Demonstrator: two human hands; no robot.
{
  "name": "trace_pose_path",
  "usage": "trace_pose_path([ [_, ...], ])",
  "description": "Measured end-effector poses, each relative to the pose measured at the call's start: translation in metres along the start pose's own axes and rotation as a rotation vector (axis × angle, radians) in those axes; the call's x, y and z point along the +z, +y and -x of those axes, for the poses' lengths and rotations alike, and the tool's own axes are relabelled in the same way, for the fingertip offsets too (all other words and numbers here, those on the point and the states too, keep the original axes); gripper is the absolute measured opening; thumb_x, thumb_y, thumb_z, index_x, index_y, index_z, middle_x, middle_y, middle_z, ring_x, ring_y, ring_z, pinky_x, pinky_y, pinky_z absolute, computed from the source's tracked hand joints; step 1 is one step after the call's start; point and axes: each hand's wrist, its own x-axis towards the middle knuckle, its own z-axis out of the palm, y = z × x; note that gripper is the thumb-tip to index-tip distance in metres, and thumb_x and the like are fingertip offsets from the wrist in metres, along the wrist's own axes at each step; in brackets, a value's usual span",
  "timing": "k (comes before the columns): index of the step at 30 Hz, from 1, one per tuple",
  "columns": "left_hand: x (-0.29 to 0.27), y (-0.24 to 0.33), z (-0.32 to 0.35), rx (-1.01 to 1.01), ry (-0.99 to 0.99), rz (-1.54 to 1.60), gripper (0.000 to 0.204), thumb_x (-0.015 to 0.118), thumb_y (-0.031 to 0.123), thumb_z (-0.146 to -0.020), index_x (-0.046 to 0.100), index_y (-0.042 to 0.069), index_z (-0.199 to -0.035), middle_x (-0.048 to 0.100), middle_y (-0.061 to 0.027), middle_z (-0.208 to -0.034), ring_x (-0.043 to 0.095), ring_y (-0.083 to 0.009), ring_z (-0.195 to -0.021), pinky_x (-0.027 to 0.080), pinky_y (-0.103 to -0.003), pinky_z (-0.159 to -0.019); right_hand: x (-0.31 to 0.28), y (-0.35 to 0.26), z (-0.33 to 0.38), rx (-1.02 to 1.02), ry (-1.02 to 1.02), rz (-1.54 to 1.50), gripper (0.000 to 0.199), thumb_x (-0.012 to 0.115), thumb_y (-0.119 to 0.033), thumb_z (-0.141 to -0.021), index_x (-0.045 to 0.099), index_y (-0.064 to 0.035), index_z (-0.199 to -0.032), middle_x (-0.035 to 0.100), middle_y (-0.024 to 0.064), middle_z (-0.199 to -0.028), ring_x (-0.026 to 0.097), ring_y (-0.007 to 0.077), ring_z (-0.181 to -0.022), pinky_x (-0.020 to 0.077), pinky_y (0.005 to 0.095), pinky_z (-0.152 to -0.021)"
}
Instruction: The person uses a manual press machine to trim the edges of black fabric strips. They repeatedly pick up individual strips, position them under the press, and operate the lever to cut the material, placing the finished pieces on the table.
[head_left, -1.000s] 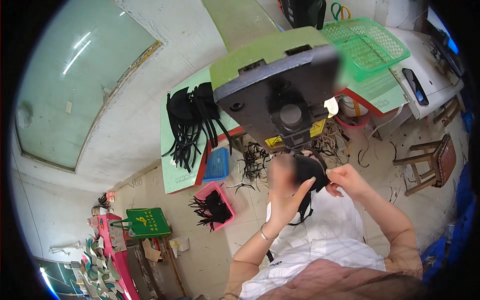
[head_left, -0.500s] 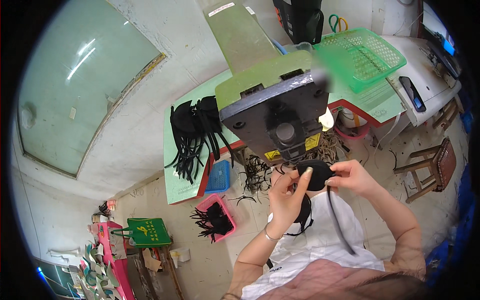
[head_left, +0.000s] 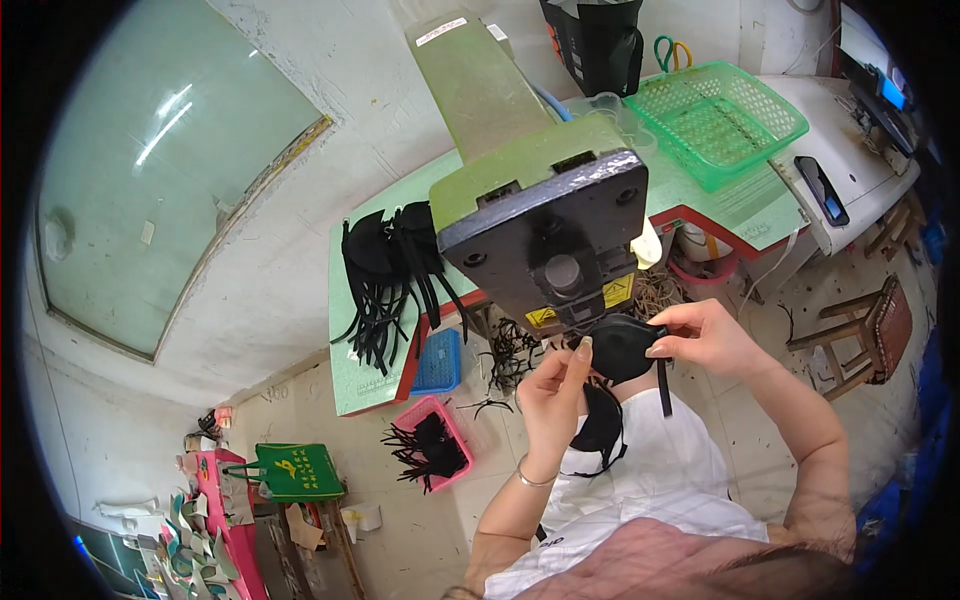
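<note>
A black bra [head_left: 622, 348] is held up in front of the machine head, over my lap. My right hand [head_left: 705, 338] pinches the right edge of the upper cup between thumb and fingers, with a short black strap end hanging below it. At that cup's left edge, my left hand [head_left: 555, 392] has thumb and forefinger closed on the fabric. The other cup hangs lower, against white clothing, with thin black straps curling beneath it. Right above the held cup is the dark plate of a green machine [head_left: 545, 225], bearing yellow warning labels; it hides part of the cup's upper edge.
More black bras [head_left: 385, 250] with dangling straps lie on the green table [head_left: 350, 385] at left. Below stand a blue basket [head_left: 437, 362] and a pink basket [head_left: 462, 440] of black pieces. A green basket [head_left: 715, 170], phone [head_left: 822, 190] and wooden stool [head_left: 870, 340] are at right.
My hands have moved apart, stretching the cup between them; the left went down and left, the right slightly up. The long strap that swung toward my lap now hangs short by the right hand.
</note>
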Motion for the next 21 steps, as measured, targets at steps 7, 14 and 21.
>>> trace_pose_path([
  [7,0.005,0.004,-0.001,0.0,-0.082,0.046,0.023,0.063,0.021,-0.089,0.068,-0.002,-0.084,0.059,0.0017,-0.072,0.044,-0.003,-0.06,0.034,-0.018,-0.056,-0.012,0.01,0.009,0.012,-0.025,-0.022,0.021,0.067,-0.005,-0.081,0.064,0.0033,-0.1,0.067,0.005,-0.087,0.06,0.0069,-0.078,0.0482,0.0217,-0.073],
  [14,0.005,0.0,-0.003,-0.007,-0.039,0.063,0.022,0.059,0.017,-0.09,0.069,-0.001,-0.082,0.063,-0.0032,-0.069,0.046,-0.005,-0.058,0.033,-0.02,-0.054,-0.007,-0.001,0.01,0.016,-0.015,0.008,0.021,0.068,-0.006,-0.08,0.065,0.003,-0.099,0.067,0.0047,-0.086,0.06,0.0069,-0.079,0.0483,0.0217,-0.073],
  [21,-0.018,-0.006,0.007,0.03,0.022,0.06,0.021,0.061,0.018,-0.09,0.066,-0.001,-0.085,0.061,0.0005,-0.073,0.051,-0.0039,-0.066,0.036,-0.017,-0.058,0.008,-0.012,-0.014,-0.034,-0.082,0.145,0.026,0.068,-0.006,-0.08,0.062,0.003,-0.104,0.067,0.0042,-0.089,0.057,0.0043,-0.081,0.0454,0.0189,-0.074],
])
